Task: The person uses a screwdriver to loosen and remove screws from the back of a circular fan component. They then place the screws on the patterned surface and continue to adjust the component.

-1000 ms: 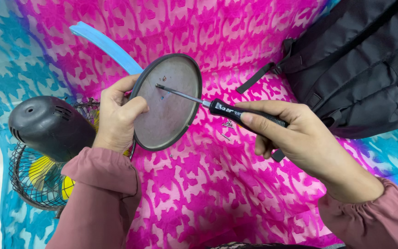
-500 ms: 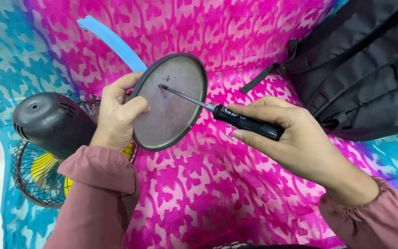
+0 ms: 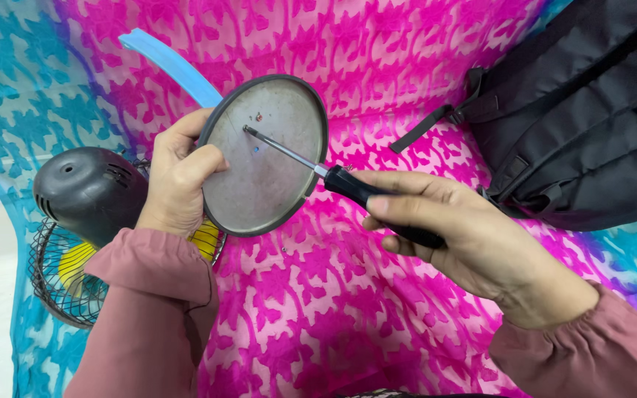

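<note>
Left hand (image 3: 178,180) clamped on the round metal lid (image 3: 265,155) at its 9 o'clock rim, right hand (image 3: 473,239) closed around a black-handled screwdriver (image 3: 333,177) with tip reaching small screws (image 3: 258,116) at 12 o'clock inside; nothing visibly refastened, fan (image 3: 86,221) lying at 8 o'clock.

black backpack (image 3: 584,125) | small caged fan (image 3: 86,221) | blue strip (image 3: 175,70) | pink-blue patterned cloth (image 3: 318,309)
</note>
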